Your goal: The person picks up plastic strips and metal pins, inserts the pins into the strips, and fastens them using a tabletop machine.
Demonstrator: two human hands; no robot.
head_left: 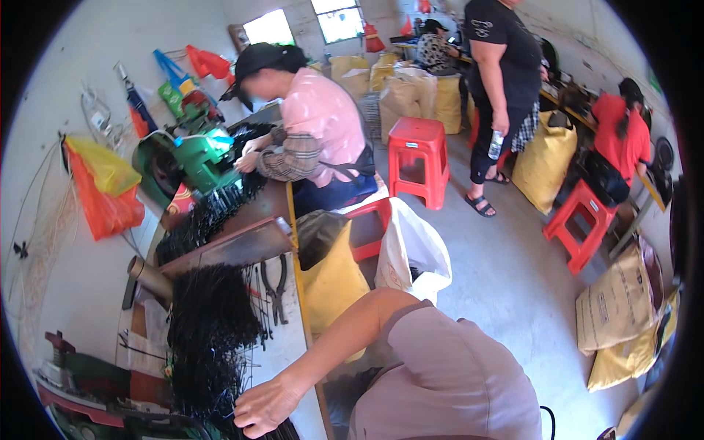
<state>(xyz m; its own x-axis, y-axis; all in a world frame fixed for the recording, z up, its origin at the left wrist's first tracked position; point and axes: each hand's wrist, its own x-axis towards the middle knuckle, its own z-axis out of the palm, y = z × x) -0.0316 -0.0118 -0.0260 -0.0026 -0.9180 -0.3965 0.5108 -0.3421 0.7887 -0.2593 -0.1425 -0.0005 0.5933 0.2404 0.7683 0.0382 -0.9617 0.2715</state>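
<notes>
At seven o'clock, we are curling our right hand (265,408) at black strands (211,308) piled toward eight on the bench (290,339); pinch unclear. Probably we are gathering; next move is needing careful separating.

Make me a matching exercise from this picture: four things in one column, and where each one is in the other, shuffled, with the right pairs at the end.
Things:
1. The wearer's visible hand
2. Pliers
3. Clear bottle
4. Yellow bag

Places:
A. In the hand of a standing person in dark clothes
B. Hung on the wall at the left
C. Near the picture's lower edge, at the black strands
D. Lying on the pale bench top

Right pairs: 1-C, 2-D, 3-A, 4-B
</notes>
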